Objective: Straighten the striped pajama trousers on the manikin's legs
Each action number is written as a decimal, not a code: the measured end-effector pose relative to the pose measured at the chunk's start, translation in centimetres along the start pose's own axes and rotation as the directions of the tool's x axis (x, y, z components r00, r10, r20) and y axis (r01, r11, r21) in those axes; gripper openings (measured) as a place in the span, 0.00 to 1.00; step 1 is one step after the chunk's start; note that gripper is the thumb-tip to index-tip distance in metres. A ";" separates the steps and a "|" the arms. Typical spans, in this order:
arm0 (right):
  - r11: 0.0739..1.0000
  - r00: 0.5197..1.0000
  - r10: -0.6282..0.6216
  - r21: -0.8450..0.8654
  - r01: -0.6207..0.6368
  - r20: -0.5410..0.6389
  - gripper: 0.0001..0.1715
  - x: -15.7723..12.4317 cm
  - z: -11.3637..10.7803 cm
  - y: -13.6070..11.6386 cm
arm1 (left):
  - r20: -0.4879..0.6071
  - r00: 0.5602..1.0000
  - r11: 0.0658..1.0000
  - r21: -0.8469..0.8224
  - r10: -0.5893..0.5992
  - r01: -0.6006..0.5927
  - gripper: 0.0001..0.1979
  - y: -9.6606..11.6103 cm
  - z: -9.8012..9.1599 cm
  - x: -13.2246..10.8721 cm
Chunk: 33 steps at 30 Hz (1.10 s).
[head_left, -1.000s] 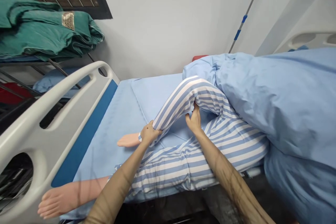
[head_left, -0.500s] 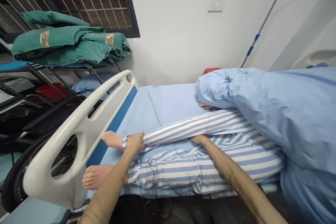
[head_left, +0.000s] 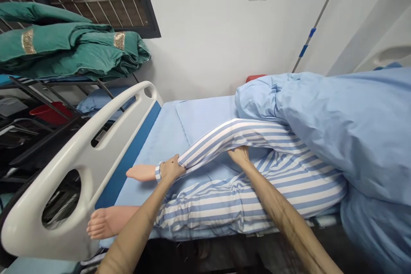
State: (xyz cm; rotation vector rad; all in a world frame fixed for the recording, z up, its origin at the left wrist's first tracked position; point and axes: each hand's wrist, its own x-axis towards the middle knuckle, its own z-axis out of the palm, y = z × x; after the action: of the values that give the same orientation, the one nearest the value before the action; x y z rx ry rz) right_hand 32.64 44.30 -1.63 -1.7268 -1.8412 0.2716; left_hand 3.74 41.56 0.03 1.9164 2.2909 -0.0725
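On the bed lies a figure in blue-and-white striped trousers, its smooth feet looking like a manikin's. My left hand (head_left: 171, 169) is wrapped round the far leg (head_left: 212, 144) just above the ankle, over the trouser cuff. Under the bent knee of that leg is my right hand (head_left: 239, 155), holding it up; its fingertips are hidden behind the fabric. The knee is raised off the sheet, and the far foot (head_left: 141, 172) points towards the footboard. The near leg (head_left: 205, 209) lies straight on the mattress, with its bare foot (head_left: 111, 221) beside my left forearm.
A pale footboard (head_left: 72, 175) closes the left end of the bed. A bunched blue quilt (head_left: 321, 124) covers the figure's upper part on the right. Behind stand a drip pole (head_left: 308, 43) and a rack with folded green covers (head_left: 73, 47).
The far leg's knee has been lifted and bent by my right hand. My left hand has shifted slightly right with the ankle. The view has tilted down a little and shifted right.
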 end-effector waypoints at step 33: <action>0.961 0.760 0.174 -0.277 0.009 0.626 0.21 -2.2 1.5 0.2 | -0.008 0.996 0.977 0.195 0.093 -0.089 0.19 -5.0 -0.6 0.3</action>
State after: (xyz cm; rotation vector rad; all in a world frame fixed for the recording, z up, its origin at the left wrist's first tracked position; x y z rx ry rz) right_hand 32.01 42.61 -3.53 -2.0758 -2.3733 0.7782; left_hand -1.25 41.06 0.30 2.1198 2.2780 -0.2810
